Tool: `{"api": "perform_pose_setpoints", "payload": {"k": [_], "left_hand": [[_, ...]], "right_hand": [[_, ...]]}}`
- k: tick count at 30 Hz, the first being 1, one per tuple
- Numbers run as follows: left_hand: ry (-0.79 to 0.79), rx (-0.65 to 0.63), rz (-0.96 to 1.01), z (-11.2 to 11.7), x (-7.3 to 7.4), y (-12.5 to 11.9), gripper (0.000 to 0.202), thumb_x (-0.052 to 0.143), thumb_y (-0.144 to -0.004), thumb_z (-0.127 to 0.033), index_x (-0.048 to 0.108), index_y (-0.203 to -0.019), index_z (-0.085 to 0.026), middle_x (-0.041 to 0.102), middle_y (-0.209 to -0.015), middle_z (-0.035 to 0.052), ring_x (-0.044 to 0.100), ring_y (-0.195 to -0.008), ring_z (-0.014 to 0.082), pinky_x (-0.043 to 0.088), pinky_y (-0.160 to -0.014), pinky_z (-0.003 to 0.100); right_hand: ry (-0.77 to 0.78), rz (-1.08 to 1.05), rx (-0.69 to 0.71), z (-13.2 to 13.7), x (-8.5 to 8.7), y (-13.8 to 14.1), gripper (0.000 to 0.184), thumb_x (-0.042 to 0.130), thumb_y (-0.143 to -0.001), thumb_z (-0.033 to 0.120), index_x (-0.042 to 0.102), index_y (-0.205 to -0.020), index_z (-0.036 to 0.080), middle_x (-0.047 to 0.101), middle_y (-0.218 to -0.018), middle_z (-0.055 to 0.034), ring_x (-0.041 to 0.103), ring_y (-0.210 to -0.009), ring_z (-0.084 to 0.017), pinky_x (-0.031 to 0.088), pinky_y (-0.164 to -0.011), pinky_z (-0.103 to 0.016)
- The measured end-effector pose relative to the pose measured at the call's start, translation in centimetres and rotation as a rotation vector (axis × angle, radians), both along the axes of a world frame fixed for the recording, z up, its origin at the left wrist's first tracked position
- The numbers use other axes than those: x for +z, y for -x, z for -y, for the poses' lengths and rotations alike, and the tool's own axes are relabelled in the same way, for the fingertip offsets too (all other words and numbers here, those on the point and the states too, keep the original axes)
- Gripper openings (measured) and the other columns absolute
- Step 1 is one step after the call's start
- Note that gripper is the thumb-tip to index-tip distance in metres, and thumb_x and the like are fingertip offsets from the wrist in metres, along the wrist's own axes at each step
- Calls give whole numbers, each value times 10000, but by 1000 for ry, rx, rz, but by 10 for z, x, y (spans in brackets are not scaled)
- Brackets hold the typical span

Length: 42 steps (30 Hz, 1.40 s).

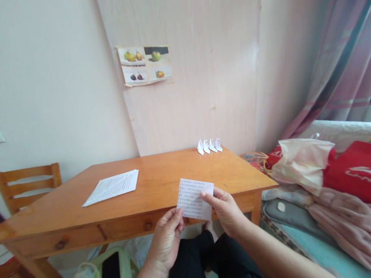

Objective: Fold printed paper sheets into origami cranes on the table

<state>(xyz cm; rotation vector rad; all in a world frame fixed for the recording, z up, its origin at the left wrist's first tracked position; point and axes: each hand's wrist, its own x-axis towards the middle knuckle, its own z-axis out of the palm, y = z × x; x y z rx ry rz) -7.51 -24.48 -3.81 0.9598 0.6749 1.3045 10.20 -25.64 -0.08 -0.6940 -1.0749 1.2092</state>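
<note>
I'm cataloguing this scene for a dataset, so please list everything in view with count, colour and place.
small printed sheet: one, white, held up before the table's near edge
table: one, orange-brown wood, centre
printed page: one, white, flat on the table's left part
folded paper figures: four, white, in a row at the table's far edge
fruit pictures: one sheet, on the wall panel above the table
chair: one, wooden, left, behind the table
plastic bag: one, pale, right of the table
red bag: one, far right
blanket: one, pink, lower right
curtain: one, purplish, top right
left hand: pinches the sheet's lower left corner
right hand: pinches the sheet's right edge
</note>
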Motion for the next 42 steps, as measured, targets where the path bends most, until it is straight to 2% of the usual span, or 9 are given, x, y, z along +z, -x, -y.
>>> {"api": "perform_pose_setpoints", "payload": {"k": [9,13,18,24,26,29,32,38,42], "left_hand": [[-109,79,-238,2,-3,2,249,755,-814,-398,695,-755,-164,508,-674,-13,397,-682,125,363,-687,237],[-187,74,-355,4,1,5,247,705,-853,-422,726,-841,-176,632,-803,31,474,-761,160,386,-744,253],[-248,147,-417,6,10,4,272,685,-862,-448,709,-800,-184,657,-796,30,550,-820,191,414,-796,258],[-270,53,-426,9,18,3,283,654,-887,-438,718,-970,-176,710,-930,51,596,-894,207,446,-855,282],[-280,52,-427,8,17,3,290,636,-901,-439,708,-976,-169,705,-917,50,594,-879,201,457,-839,286],[-290,131,-481,6,14,4,303,630,-899,-455,687,-864,-159,664,-788,28,562,-775,177,453,-741,262],[-312,192,-553,6,14,5,322,623,-898,-462,669,-790,-162,613,-691,2,527,-691,153,427,-671,238],[-405,235,-681,11,23,8,321,586,-925,-440,674,-772,-171,636,-690,1,549,-680,154,421,-649,233],[-511,310,-822,12,28,12,308,569,-946,-406,640,-752,-178,651,-737,7,579,-717,160,429,-689,245]], "right_hand": [[28,-12,-48,-3,0,-6,363,767,-767,512,778,-960,205,772,-993,-75,694,-907,-267,522,-892,-431],[37,-3,-77,-6,-1,-10,355,779,-758,501,781,-958,207,773,-995,-68,685,-918,-262,514,-897,-417],[47,-25,-48,-9,-9,-13,326,773,-787,467,782,-989,212,770,-1010,-65,680,-962,-263,512,-888,-386],[90,-25,-18,-8,-13,-14,330,785,-780,465,780,-980,202,770,-983,-63,682,-883,-241,512,-868,-381],[85,-17,-10,-7,-12,-13,339,791,-771,471,783,-971,198,769,-982,-67,676,-886,-238,507,-870,-376],[81,-35,-1,-4,-11,-10,353,800,-752,480,785,-961,196,767,-990,-71,668,-923,-244,500,-886,-373],[107,-66,1,-5,-13,-9,358,801,-748,480,776,-962,193,761,-981,-76,662,-885,-241,510,-825,-359],[139,-71,-104,-12,-19,-15,286,789,-755,464,717,-820,195,713,-823,-35,597,-720,-181,459,-650,-277],[78,36,-297,-18,-16,-28,297,726,-804,501,690,-863,212,700,-895,-41,623,-846,-214,468,-703,-297]]}}
